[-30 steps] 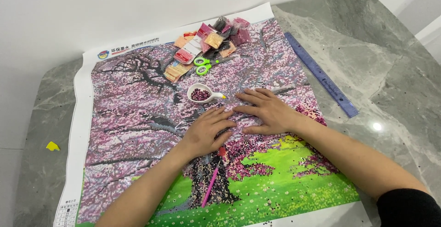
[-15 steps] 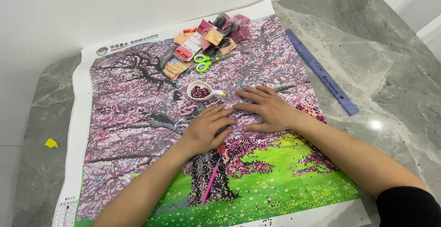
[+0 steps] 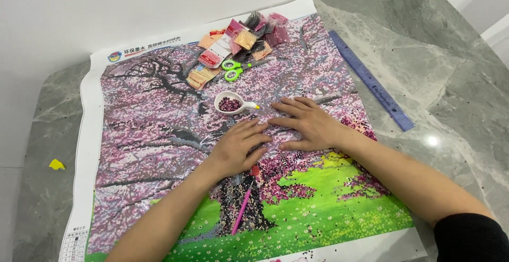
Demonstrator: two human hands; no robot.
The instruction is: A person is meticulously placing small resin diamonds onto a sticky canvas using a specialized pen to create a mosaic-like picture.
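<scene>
Item: person's two forearms and hands, seen from above, entering from the lower edge of the frame.

Left hand (image 3: pixel 238 148): bare, no ring, watch or bracelet visible; forearm bare to the frame's bottom edge, no sleeve in view.

Right hand (image 3: pixel 310 127): bare, no jewellery visible; nails short and unpainted; forearm bare up to a black sleeve (image 3: pixel 472 238), pushed back near the elbow, at the lower right corner of the frame.

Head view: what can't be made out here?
- Canvas under the left hand and right hand: hidden by the palms.
- Pink pen: upper end hidden by the left hand.
- Bead packets: contents too small to tell.
- Canvas bottom edge: cut off by the frame.
- Right elbow: out of frame.
</scene>
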